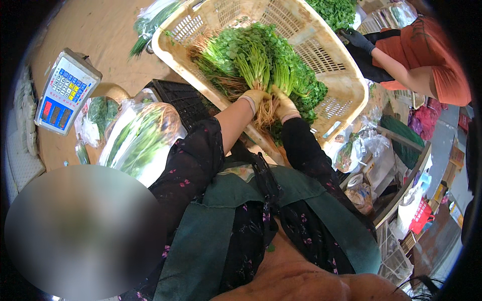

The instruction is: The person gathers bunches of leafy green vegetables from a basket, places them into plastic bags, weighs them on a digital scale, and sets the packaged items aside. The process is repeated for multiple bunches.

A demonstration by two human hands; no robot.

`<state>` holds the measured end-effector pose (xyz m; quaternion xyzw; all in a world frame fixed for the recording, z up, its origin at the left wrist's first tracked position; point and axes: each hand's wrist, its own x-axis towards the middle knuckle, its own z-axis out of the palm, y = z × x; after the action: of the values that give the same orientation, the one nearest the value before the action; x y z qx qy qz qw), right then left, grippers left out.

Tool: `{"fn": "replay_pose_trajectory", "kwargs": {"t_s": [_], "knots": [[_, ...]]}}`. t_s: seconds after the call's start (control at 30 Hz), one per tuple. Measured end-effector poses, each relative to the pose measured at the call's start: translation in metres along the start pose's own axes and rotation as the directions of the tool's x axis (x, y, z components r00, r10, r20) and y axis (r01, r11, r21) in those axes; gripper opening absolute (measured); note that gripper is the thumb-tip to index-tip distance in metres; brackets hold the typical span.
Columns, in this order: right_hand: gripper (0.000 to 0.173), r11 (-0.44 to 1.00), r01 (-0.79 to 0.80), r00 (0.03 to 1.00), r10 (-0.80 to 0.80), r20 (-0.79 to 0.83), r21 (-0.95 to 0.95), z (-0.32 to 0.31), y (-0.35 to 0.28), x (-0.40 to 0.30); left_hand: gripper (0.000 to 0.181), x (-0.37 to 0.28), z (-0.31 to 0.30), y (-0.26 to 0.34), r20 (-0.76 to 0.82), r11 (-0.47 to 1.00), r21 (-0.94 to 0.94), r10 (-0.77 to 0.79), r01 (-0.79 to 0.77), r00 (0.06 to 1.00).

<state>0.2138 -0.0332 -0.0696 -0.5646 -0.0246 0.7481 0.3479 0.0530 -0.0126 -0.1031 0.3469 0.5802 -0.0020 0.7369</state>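
Before me is a large cream plastic crate (335, 101) with slotted walls, heaped with leafy green herbs (226, 49) that look like coriander with roots on. At the near side of the heap my left hand (257, 99), in a thin yellowish glove, grips a bunch of herbs (254, 67) at the base of its stems. Close beside it, my right hand (285, 106), gloved alike, closes around the root end of a second bunch (284, 77). Pale brown roots (265, 114) hang between both hands. The leaves point away from me.
Left stand a digital scale (67, 92), a black plastic crate (177, 99) and a bag of greens (141, 135). Upper right, a co-worker in orange (414, 60) reaches a gloved hand (357, 39) towards more herbs (335, 13). A cluttered wooden-framed stand (403, 184) is at right.
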Motion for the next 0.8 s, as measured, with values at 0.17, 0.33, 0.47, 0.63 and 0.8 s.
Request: {"fn": "replay_pose_trajectory", "kwargs": {"t_s": [0.17,0.33,0.47,0.63,0.8], "knots": [[0.026,0.975,-0.046,0.999,0.047,0.001,-0.219,-0.008,-0.006,0.015,0.03,0.0,-0.006,-0.04,-0.101,0.665,0.583,0.629,-0.467,0.77],[0.022,0.997,-0.015,0.997,0.021,0.077,-0.076,-0.053,-0.024,0.018,0.025,-0.044,-0.008,0.008,0.03,0.586,0.758,0.406,-0.285,0.913],[0.019,1.0,-0.008,1.0,0.007,-0.028,-0.009,-0.032,-0.025,0.003,0.024,-0.023,-0.009,0.001,0.03,0.687,0.655,0.39,-0.313,0.92],[0.032,0.948,0.018,0.985,0.037,0.167,-0.318,-0.009,-0.024,-0.009,0.027,-0.014,0.008,-0.005,-0.046,0.844,-0.526,0.089,-0.1,0.995],[0.025,0.983,-0.054,0.925,-0.017,0.378,0.176,-0.03,-0.018,0.001,0.022,-0.083,0.015,0.045,0.003,0.719,-0.695,-0.001,0.002,1.0]]}}
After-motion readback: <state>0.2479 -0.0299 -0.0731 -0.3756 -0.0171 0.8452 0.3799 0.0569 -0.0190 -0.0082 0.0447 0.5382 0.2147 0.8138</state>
